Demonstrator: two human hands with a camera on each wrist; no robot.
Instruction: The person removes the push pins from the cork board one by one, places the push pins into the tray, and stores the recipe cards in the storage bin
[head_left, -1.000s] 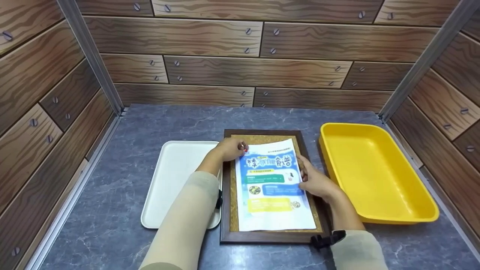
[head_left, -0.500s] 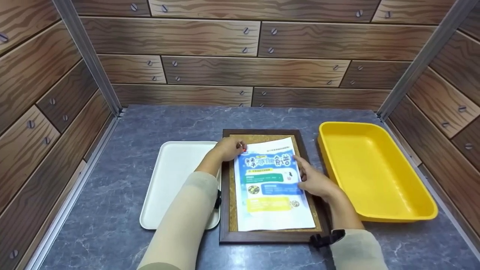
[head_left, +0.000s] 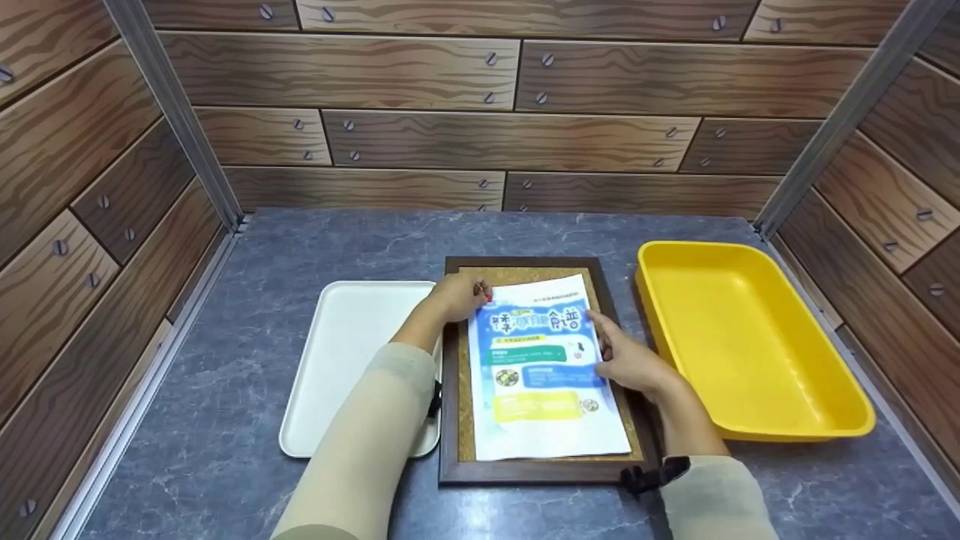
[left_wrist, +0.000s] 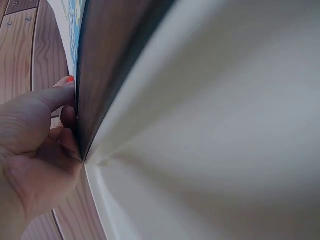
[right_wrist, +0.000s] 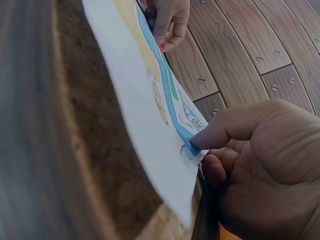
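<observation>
A printed paper sheet with blue, green and yellow blocks lies over a cork board in a dark wooden frame. At the sheet's upper left corner, my left hand pinches a small red pushpin. In the left wrist view the pin's red top shows at the thumb tip beside the frame. My right hand holds the sheet's right edge. The right wrist view has the right thumb on the printed face, with the other fingers curled below that edge.
To the left of the frame is a white tray, partly covered by the left forearm. A deep yellow bin stands at the right, close to the right forearm. Wood-patterned walls enclose the dark marbled table at the back and sides.
Both hands keep their places on the pushpin and the sheet. Only the head view has shifted slightly.
</observation>
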